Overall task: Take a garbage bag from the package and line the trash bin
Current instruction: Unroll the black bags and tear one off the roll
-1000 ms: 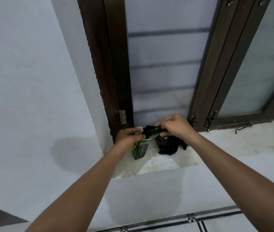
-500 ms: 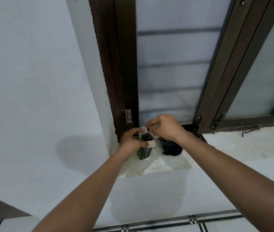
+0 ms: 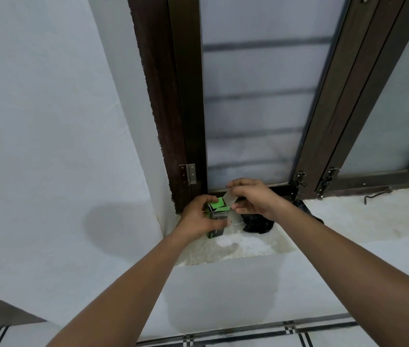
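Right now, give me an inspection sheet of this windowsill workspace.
Surface: pale stone windowsill, speckled, stained.
Job's things: green box upright near the sill's left end; black bag crumpled beside it. No bin in view.
Clutter: metal window hook lying at right.
Grip: left hand wraps the box; right hand pinches its pale flap.
Cables: nothing seen.
Surroundings: dark window frame, frosted panes, white wall, tiled floor.

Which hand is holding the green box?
The left hand grips the green box on the sill. The right hand only pinches its pale top flap.
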`<state>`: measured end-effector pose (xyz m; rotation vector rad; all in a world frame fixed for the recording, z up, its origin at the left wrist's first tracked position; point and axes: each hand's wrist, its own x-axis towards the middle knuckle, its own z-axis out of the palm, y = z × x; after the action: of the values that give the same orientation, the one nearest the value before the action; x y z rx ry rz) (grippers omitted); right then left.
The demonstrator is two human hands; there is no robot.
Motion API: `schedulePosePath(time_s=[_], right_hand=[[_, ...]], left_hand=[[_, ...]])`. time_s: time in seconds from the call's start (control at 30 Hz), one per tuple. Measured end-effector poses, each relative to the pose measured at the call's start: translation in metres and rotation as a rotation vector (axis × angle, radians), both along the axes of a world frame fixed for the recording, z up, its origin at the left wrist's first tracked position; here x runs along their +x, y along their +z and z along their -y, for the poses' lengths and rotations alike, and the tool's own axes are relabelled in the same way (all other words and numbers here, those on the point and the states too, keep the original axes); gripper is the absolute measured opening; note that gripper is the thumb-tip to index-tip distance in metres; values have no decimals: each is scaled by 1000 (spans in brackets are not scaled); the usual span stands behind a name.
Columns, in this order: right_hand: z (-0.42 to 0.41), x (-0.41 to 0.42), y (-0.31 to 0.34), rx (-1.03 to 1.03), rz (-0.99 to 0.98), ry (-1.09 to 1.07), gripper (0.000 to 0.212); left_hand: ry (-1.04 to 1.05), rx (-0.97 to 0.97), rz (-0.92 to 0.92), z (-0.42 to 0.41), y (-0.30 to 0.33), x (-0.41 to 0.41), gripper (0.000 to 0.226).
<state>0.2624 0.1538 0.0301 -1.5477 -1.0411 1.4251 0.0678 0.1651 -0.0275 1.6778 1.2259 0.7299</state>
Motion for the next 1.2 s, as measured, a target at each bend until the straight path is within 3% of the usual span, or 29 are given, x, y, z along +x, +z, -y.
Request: schedulePosePath(time_s=[0.13, 0.2, 0.5, 0.7, 0.97, 1.2], right_hand=[[-2, -1, 9, -22, 62, 136, 17], [-5, -3, 10, 2, 146, 208, 14], [-17, -37, 11, 92, 530, 160, 12], [-22, -51, 0, 224, 846, 155, 11], [-17, -47, -6, 334, 900, 114, 16], [-10, -47, -10, 300, 914, 151, 30]], left_hand=[[162, 43, 52, -3, -2, 6, 21], [205, 40, 58, -4, -4, 6, 17], [49, 13, 39, -1, -11, 3, 53], [86, 32, 40, -5, -14, 4, 65], [106, 46, 47, -7, -18, 6, 66], [132, 68, 50, -8, -19, 9, 58]])
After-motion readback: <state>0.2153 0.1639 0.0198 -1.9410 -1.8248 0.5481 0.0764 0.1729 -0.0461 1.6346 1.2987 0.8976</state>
